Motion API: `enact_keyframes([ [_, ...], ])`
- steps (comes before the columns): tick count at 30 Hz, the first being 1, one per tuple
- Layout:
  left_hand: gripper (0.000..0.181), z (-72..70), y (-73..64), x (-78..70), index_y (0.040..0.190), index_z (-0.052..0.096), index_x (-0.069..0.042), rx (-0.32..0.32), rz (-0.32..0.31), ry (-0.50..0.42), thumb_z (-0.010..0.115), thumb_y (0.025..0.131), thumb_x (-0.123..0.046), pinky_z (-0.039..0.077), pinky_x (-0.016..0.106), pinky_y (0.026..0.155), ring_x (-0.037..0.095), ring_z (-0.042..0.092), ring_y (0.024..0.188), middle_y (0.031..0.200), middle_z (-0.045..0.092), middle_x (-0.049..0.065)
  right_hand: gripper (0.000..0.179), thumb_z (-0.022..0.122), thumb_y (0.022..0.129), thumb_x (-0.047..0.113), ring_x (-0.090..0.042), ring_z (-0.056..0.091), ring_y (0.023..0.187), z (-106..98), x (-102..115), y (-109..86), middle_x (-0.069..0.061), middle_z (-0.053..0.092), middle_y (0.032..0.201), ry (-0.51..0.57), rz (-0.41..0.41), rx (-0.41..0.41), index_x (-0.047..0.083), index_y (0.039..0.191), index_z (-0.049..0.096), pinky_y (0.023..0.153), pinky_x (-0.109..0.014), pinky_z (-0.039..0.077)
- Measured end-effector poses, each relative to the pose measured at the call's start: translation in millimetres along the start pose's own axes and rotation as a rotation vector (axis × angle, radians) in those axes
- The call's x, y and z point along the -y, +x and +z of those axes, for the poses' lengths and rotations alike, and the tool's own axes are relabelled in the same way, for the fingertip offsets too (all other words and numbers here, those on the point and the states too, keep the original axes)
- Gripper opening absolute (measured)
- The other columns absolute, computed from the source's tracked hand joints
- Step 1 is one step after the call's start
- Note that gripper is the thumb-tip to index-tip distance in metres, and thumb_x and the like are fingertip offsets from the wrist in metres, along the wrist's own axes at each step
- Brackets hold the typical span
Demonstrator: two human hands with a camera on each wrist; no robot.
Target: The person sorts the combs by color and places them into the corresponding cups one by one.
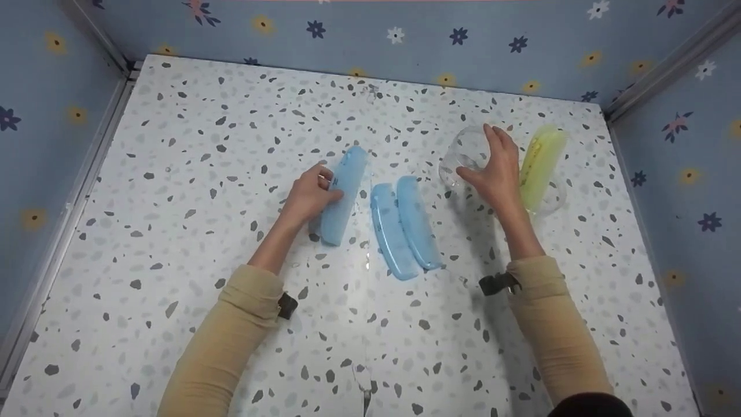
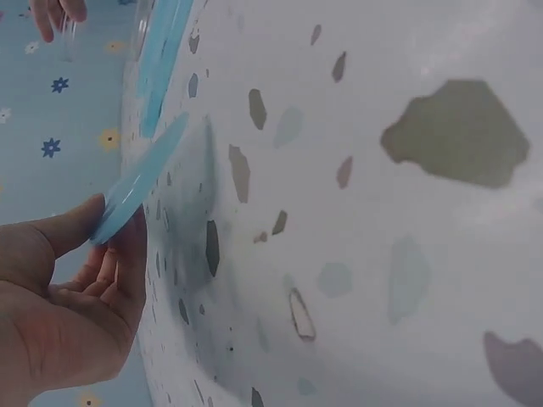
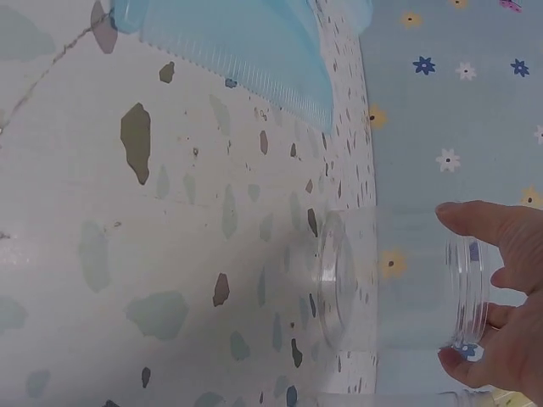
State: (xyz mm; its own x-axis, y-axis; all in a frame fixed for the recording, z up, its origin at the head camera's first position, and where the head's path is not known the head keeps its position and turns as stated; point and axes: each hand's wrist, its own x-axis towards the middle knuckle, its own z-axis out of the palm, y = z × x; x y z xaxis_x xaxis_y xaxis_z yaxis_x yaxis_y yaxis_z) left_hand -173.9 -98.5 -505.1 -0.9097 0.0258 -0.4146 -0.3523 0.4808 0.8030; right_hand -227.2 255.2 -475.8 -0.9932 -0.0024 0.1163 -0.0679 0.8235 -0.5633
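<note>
My left hand [image 1: 310,194] pinches a translucent blue comb [image 1: 345,197] between thumb and fingers. In the left wrist view that comb [image 2: 140,182] tilts, with its far end close to the table. Two more blue combs, a left one [image 1: 391,231] and a right one [image 1: 418,223], lie side by side between the hands. My right hand [image 1: 498,171] grips an upright clear plastic jar [image 1: 454,165] near its rim, thumb and fingers on opposite sides. The right wrist view shows the jar [image 3: 407,280] with nothing visible inside.
Right of the right hand, a yellow-green comb [image 1: 541,168] stands in a second clear jar [image 1: 557,194]; whether there is more than one comb cannot be told. The speckled white table [image 1: 220,145] is bordered by blue flowered panels [image 1: 393,52] at the back and sides.
</note>
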Motion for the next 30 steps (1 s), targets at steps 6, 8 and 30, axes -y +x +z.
enact_keyframes([
  [6,0.044,-1.4,-1.7,-13.9,0.137,0.051,-0.008,-0.052,0.047,-0.093,0.067,0.097,-0.018,0.053,0.038,0.094,0.026,0.059,0.111,0.126,0.059,0.013,0.093,0.087,0.079,0.020,-0.039,0.029,0.154,0,1,-4.0,-0.020,0.036,0.163,0.026,-0.025,0.004,0.006,0.158,0.039,0.128,-0.052,0.027],
  [8,0.043,-1.6,-2.3,-19.2,0.136,0.051,-0.008,-0.067,0.071,-0.121,0.067,0.097,-0.017,0.053,0.037,0.094,0.025,0.059,0.111,0.126,0.060,0.013,0.094,0.088,0.078,0.021,-0.039,0.029,0.154,0,2,-5.6,-0.019,0.037,0.162,0.030,-0.023,0.009,0.006,0.157,0.040,0.128,-0.052,0.027],
  [30,0.034,9.1,-12.9,-57.9,0.129,0.052,-0.010,-0.101,0.355,-0.308,0.067,0.099,-0.013,0.055,0.028,0.084,0.019,0.066,0.099,0.119,0.063,0.009,0.105,0.097,0.067,0.021,-0.030,0.036,0.148,-1,0,-20.5,-0.012,0.036,0.158,0.151,-0.023,0.129,0.016,0.157,0.043,0.119,-0.052,0.040],
])
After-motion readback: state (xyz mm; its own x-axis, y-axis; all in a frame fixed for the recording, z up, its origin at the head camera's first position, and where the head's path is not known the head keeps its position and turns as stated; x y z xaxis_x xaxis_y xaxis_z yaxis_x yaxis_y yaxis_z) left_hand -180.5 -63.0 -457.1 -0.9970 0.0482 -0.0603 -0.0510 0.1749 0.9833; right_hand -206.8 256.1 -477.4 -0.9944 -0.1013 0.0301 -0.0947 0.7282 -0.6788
